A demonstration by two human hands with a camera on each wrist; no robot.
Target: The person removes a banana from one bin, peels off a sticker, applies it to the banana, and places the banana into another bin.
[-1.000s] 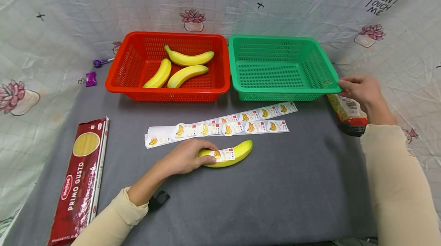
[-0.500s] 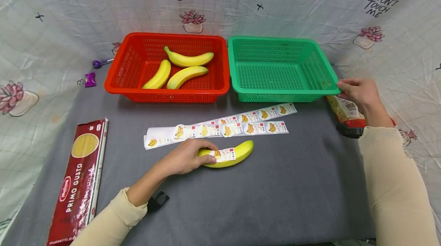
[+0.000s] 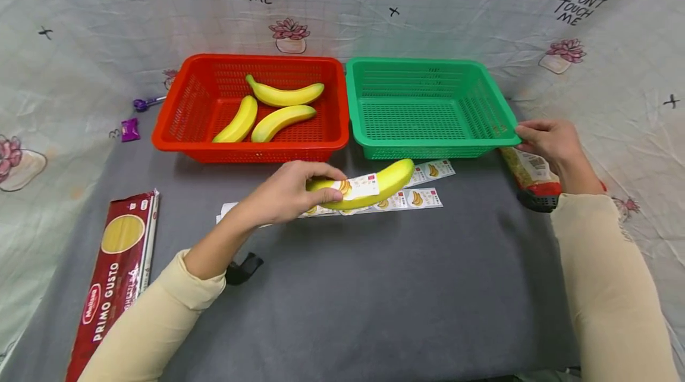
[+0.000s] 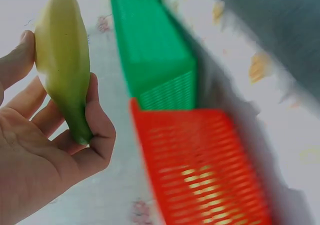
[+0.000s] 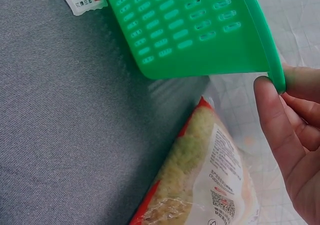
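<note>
Head view, left hand point(image 3: 283, 194): fingers curled round the stickered banana point(image 3: 369, 188).
Right hand point(image 3: 548, 141): pinches the green basket point(image 3: 428, 150) corner.

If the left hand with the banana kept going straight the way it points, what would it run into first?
Probably the green basket: the left hand holds the banana tip-first toward its near wall. Depth is unclear, so it might pass over the rim.

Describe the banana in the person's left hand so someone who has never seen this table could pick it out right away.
Start at the red basket and green basket standing side by side at the back of the grey table. Just in front of where they meet, the left hand holds a banana above the sticker strips. Unlike the three bananas in the red basket, it carries a white label.
</note>
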